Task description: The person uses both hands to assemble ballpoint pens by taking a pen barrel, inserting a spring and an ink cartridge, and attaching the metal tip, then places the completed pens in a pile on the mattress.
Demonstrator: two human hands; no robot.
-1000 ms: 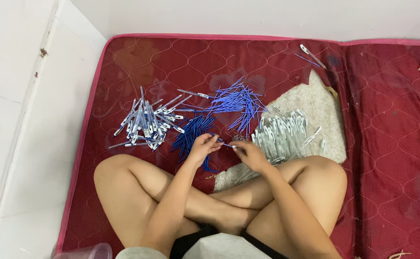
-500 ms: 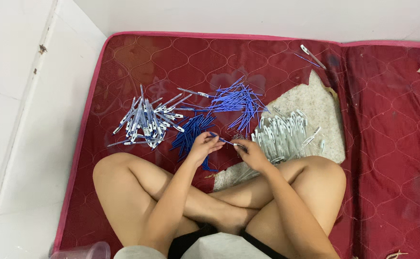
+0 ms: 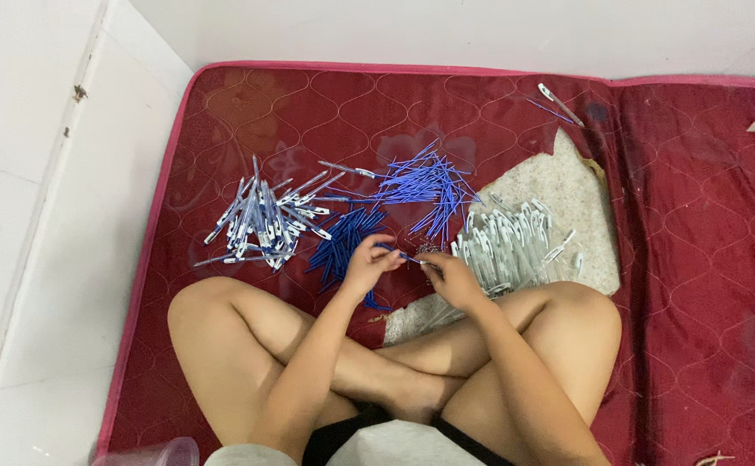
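Note:
I sit cross-legged on a red quilted mat (image 3: 679,259). My left hand (image 3: 369,263) and my right hand (image 3: 452,278) meet in front of my knees, both pinching one thin blue pen refill (image 3: 403,255) between them. Under my left hand lies a small heap of dark blue pen caps (image 3: 339,243). A pile of thin blue refills (image 3: 425,183) lies just beyond the hands. Clear pen barrels (image 3: 507,243) are heaped right of my right hand. Assembled pens (image 3: 265,220) lie in a pile to the left.
A worn pale patch (image 3: 559,194) shows where the mat's cover is torn. Two stray pens (image 3: 559,103) lie near the mat's far edge. White tiled floor (image 3: 58,216) borders the mat on the left, and a clear plastic cup (image 3: 162,454) sits by my left knee.
My hands have stayed together over the same spot, working the refill; only small finger movements differ. The piles have not moved.

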